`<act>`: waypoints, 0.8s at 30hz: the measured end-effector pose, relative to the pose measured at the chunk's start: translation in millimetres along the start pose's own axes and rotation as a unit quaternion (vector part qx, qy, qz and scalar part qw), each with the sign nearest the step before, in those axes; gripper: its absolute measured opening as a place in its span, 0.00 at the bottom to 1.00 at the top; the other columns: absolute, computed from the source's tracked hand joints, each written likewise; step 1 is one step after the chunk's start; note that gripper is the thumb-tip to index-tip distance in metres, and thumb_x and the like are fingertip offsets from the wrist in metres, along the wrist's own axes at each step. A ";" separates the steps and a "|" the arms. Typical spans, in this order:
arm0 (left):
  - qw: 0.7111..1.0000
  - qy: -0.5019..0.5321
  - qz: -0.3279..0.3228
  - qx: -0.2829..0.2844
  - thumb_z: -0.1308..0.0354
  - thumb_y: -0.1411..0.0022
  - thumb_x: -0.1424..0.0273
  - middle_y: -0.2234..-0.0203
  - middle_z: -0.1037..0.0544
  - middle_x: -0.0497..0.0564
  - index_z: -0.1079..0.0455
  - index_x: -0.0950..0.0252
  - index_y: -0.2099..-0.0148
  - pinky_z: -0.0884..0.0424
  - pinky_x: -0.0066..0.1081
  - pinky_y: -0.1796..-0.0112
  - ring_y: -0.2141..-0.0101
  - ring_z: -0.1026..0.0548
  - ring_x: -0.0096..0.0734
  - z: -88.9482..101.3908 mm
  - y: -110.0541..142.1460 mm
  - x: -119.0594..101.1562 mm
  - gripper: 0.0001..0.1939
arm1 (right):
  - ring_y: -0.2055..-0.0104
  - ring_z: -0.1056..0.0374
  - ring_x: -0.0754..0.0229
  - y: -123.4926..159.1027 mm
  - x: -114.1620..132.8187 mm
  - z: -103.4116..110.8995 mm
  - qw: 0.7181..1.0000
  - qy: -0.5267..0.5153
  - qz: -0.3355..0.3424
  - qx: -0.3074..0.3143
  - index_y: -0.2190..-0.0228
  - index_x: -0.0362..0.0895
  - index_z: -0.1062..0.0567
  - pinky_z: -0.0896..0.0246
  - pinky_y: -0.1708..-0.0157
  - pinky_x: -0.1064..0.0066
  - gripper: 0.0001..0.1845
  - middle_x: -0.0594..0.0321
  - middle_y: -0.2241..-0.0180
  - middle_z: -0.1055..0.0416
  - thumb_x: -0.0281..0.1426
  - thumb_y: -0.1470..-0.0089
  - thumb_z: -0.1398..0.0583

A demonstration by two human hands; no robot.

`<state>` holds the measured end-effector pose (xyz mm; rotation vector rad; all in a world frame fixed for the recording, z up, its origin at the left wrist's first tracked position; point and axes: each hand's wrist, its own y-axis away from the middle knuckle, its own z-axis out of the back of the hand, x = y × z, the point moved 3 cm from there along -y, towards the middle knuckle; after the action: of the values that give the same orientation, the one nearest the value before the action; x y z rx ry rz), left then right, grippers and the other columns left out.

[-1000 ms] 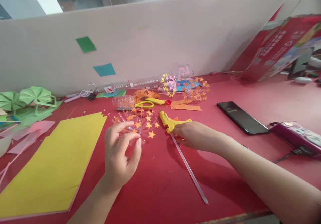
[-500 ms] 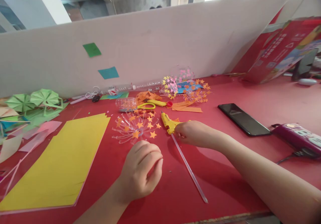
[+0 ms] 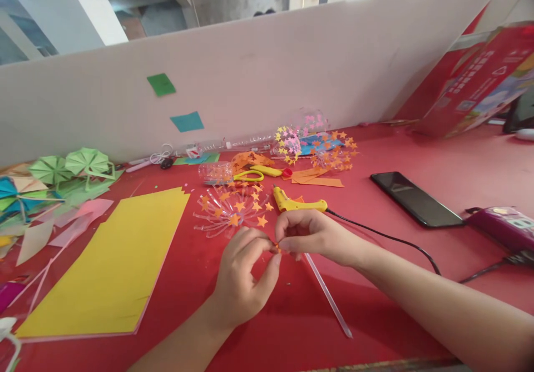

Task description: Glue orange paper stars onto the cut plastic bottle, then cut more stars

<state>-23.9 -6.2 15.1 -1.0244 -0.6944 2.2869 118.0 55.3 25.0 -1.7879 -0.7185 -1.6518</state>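
Fingertips of my left hand point(image 3: 248, 274) and my right hand point(image 3: 311, 236) meet over the table, both pinching a small orange paper star point(image 3: 277, 248), mostly covered by the fingers. Just beyond them lies a clear plastic piece cut into splayed strips point(image 3: 231, 211), with orange stars on several strip ends. A yellow hot glue gun point(image 3: 298, 201) rests on its side behind my right hand. From beneath that hand a translucent glue stick point(image 3: 329, 297) runs toward the table's front edge.
Yellow paper sheets point(image 3: 112, 266) lie at left, near folded green paper umbrellas point(image 3: 69, 166). Yellow-handled scissors point(image 3: 249, 176), a yellow cutter point(image 3: 267, 170) and orange strips point(image 3: 317, 177) lie behind. A black phone point(image 3: 415, 199) and purple case point(image 3: 503, 230) are at right. A white board point(image 3: 250, 77) stands behind.
My right hand has left the glue gun and come to my left hand. A small orange star now shows between their fingertips. The view has shifted slightly.
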 end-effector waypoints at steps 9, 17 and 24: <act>0.999 0.012 0.008 -0.032 0.48 0.39 0.79 0.74 0.30 0.48 0.36 0.64 0.69 0.34 0.30 0.66 0.70 0.33 0.28 7.6 -0.9 0.8 0.07 | 0.77 0.37 0.69 0.0 -5.4 -4.6 1.000 -0.011 -0.003 -0.014 0.72 0.41 0.28 0.41 0.74 0.75 0.08 0.68 0.76 0.32 0.33 0.52 0.36; 0.998 -0.023 -0.030 -0.042 0.48 0.42 0.81 0.75 0.32 0.48 0.37 0.64 0.70 0.35 0.31 0.68 0.71 0.35 0.29 8.4 -0.9 -1.7 0.08 | 0.74 0.38 0.66 2.3 -1.4 -5.6 0.990 0.122 0.039 -0.052 0.74 0.42 0.28 0.42 0.71 0.73 0.03 0.67 0.76 0.33 0.29 0.52 0.39; 0.995 -0.053 -0.053 -0.060 0.47 0.42 0.81 0.74 0.31 0.48 0.37 0.63 0.69 0.34 0.32 0.67 0.71 0.34 0.29 12.4 -1.7 -1.1 0.07 | 0.75 0.39 0.65 6.6 3.1 -2.8 0.981 0.168 0.072 -0.066 0.76 0.43 0.31 0.42 0.73 0.73 0.07 0.67 0.78 0.35 0.31 0.49 0.41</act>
<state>-32.6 -8.5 24.0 -0.9003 -0.9167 2.2421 121.3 48.8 27.8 -1.5490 -0.3278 -1.8731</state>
